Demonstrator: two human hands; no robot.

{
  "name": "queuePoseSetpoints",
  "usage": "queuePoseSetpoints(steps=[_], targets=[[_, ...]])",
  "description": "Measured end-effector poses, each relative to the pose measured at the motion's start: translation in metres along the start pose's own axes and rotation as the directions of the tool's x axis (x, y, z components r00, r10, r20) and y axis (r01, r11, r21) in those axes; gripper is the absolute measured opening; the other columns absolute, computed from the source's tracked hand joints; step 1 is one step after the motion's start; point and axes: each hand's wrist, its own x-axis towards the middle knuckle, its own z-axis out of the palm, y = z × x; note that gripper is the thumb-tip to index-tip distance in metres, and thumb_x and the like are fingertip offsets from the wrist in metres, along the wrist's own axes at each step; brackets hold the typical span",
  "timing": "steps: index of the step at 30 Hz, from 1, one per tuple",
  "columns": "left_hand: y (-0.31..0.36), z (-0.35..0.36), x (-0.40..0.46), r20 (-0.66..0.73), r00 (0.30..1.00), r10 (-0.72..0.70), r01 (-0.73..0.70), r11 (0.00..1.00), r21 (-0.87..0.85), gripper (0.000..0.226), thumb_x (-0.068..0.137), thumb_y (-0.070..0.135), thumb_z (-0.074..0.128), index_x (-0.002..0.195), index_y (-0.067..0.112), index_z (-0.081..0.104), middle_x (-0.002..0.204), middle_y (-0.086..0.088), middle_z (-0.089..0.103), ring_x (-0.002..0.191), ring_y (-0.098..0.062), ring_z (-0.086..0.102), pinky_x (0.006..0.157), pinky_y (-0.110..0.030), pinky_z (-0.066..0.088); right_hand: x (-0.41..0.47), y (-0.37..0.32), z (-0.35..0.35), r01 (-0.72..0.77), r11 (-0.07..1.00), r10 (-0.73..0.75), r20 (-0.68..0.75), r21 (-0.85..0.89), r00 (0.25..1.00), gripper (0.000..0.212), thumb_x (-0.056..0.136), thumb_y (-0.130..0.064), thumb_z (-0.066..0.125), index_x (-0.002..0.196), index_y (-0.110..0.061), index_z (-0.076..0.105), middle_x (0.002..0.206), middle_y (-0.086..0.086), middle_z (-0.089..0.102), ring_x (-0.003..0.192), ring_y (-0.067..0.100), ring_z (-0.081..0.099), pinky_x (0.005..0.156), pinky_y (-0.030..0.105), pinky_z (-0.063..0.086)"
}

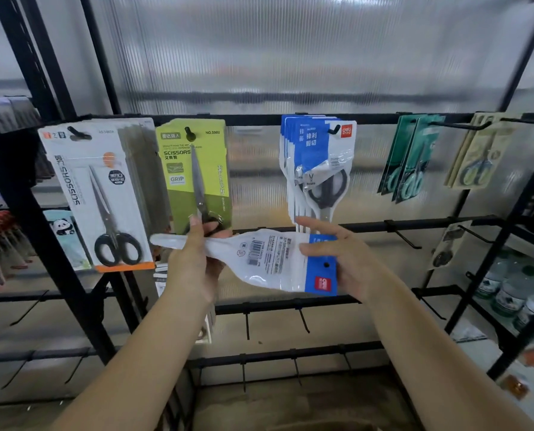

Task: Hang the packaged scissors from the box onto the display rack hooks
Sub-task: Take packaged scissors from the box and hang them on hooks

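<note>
One head-worn camera looks forward and slightly down, close to the display rack (290, 119).

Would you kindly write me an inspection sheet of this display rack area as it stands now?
Surface: black rack with hooks, in front of a ribbed translucent panel.
Job's things: blue-and-white pack held sideways, back facing the camera, hang hole at its right end; matching blue packs already on a hook above it.
Clutter: grey pack, green pack, teal packs and cream packs hanging; several lower hooks bare.
Hands: left hand grips the pack's narrow end; right hand holds the blue end.
Cables: nothing seen.
Surroundings: bottles on the right shelf; more goods at left.
</note>
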Motion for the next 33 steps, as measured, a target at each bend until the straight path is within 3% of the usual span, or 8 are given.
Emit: queuePoseSetpoints(steps=[5,10,13,16,20,23,27,33], targets=[[-0.011,0.0,-0.001,0.007,0.957,-0.29,0.29,0.954,-0.081,0.031,0.091,0.037,0.056,0.096,0.006,0.056,0.085,-0.011,0.063,0.069,-0.02,0.064,0.047,-0.026,0.055,0.006,-0.019,0.002,0.151,0.962,-0.163,0.037,0.228,0.986,0.012,0.066,-0.002,0.063,0.068,-0.011,0.07,0.071,0.005,0.069,0.061,0.014,0.067,0.052,0.021,0.053],[-0.023,0.008,-0.002,-0.188,0.956,-0.225,0.26,0.947,0.19,0.055,0.084,0.045,0.063,0.127,0.014,0.047,0.116,-0.01,0.048,0.099,-0.025,0.053,0.069,-0.039,0.048,0.007,-0.031,-0.003,0.272,0.932,-0.298,0.078,0.242,0.951,0.013,0.073,-0.011,0.064,0.083,-0.004,0.067,0.076,0.005,0.071,0.067,0.012,0.068,0.056,0.021,0.054],[-0.017,0.008,-0.005,-0.121,0.937,-0.327,0.348,0.889,0.299,0.093,0.067,0.064,0.066,0.142,0.02,0.034,0.146,-0.01,0.03,0.125,-0.032,0.039,0.087,-0.05,0.044,0.005,-0.033,-0.007,0.295,0.906,-0.348,0.139,0.303,0.927,0.043,0.06,-0.034,0.085,0.09,-0.007,0.07,0.094,0.01,0.071,0.083,0.017,0.07,0.065,0.025,0.056],[-0.013,0.008,-0.013,0.056,0.892,-0.448,0.401,0.843,0.359,0.117,0.045,0.061,0.069,0.147,0.026,0.024,0.153,-0.012,0.019,0.137,-0.037,0.025,0.098,-0.057,0.035,0.003,-0.036,-0.008,0.329,0.883,-0.405,0.19,0.333,0.894,0.07,0.038,-0.051,0.091,0.092,-0.01,0.075,0.107,0.014,0.069,0.099,0.024,0.068,0.074,0.03,0.056],[-0.014,0.013,-0.021,0.211,0.929,-0.303,0.146,0.826,0.544,0.057,0.062,0.042,0.068,0.112,0.017,0.057,0.132,-0.006,0.051,0.128,-0.029,0.042,0.092,-0.043,0.041,-0.002,-0.041,-0.01,0.382,0.905,-0.412,0.164,0.186,0.896,0.062,0.048,-0.029,0.09,0.104,-0.011,0.07,0.111,0.016,0.067,0.098,0.026,0.067,0.076,0.029,0.055],[-0.011,0.019,-0.024,0.339,0.929,-0.15,-0.094,0.788,0.608,0.017,0.084,0.022,0.066,0.098,0.015,0.066,0.103,-0.007,0.07,0.106,-0.027,0.063,0.078,-0.033,0.046,-0.009,-0.044,-0.005,0.465,0.885,-0.465,-0.019,0.011,0.885,0.029,0.068,-0.019,0.07,0.095,-0.007,0.066,0.087,0.006,0.074,0.079,0.019,0.071,0.063,0.024,0.056],[-0.011,0.026,-0.027,0.414,0.91,-0.015,-0.296,0.675,0.676,0.008,0.09,0.014,0.059,0.091,0.018,0.066,0.096,-0.01,0.071,0.09,-0.021,0.065,0.075,-0.029,0.047,-0.009,-0.049,0.002,0.51,0.837,-0.547,-0.264,-0.199,0.795,0.014,0.088,-0.02,0.059,0.084,-0.008,0.065,0.063,-0.001,0.07,0.048,0.009,0.062,0.045,0.016,0.045],[-0.016,0.024,-0.018,0.479,0.872,0.102,-0.456,0.526,0.718,0.011,0.091,0.016,0.059,0.087,0.023,0.066,0.091,-0.007,0.07,0.089,-0.021,0.064,0.081,-0.032,0.048,0.01,-0.084,-0.006,0.473,0.797,-0.597,-0.373,-0.376,0.71,0.025,0.094,-0.026,0.054,0.075,-0.012,0.062,0.049,-0.003,0.062,0.031,0.002,0.045,0.041,0.014,0.039]])
